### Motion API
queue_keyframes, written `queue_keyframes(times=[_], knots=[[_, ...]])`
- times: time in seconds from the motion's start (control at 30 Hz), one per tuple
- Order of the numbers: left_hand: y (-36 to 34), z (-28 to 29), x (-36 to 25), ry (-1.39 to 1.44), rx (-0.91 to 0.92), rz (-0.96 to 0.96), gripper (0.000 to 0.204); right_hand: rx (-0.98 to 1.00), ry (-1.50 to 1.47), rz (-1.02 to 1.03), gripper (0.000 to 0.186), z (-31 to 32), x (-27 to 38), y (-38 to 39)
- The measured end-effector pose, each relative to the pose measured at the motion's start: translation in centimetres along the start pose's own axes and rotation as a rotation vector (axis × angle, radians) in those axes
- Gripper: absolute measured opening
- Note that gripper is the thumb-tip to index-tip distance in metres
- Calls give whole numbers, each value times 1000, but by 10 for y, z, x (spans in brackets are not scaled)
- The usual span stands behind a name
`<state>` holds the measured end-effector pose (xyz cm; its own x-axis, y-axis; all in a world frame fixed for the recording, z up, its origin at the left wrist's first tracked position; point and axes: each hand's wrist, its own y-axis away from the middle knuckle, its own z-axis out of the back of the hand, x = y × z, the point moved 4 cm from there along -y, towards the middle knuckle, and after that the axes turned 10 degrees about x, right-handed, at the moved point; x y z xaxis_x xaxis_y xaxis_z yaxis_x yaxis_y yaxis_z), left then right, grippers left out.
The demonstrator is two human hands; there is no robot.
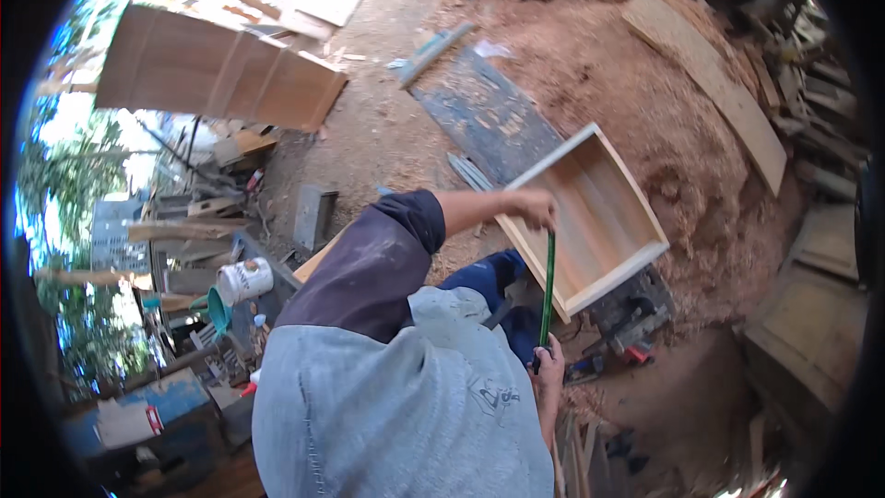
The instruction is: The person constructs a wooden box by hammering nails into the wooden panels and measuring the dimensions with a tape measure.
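Note:
Between my two hands stretches the green blade of a tape measure. My left hand is closed in a pinch at the blade's far end, beside the near-left rim of an open wooden drawer. Lower down, my right hand is wrapped round the tape's dark case, which is mostly hidden by the fingers. The drawer is a shallow pale box, its open side facing up. It rests tilted on a worn blue-grey bench plank.
Wood shavings heap beyond the bench, with a long board lying on them. A brown wooden panel stands at far left. A white bucket and scrap wood are at left. Wooden cabinet-like pieces stand at right.

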<state>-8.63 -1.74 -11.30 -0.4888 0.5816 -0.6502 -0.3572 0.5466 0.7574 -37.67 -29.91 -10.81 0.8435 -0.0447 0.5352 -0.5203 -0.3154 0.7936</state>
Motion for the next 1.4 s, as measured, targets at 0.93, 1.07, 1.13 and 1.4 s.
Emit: queue_keyframes(times=[0.93,1.07,1.13,1.4], knots=[[-193,238,16,-381,-685,-130,35,-692,527,-40,21,87,-48,-71],[-193,248,24,-397,-701,-134,35,-651,561,-88,21,85,-53,-75],[-194,248,24,-436,-712,-130,37,-625,549,-98,22,83,-59,-77],[-196,256,24,-460,-705,-133,38,-534,557,-283,28,78,-56,-82]])
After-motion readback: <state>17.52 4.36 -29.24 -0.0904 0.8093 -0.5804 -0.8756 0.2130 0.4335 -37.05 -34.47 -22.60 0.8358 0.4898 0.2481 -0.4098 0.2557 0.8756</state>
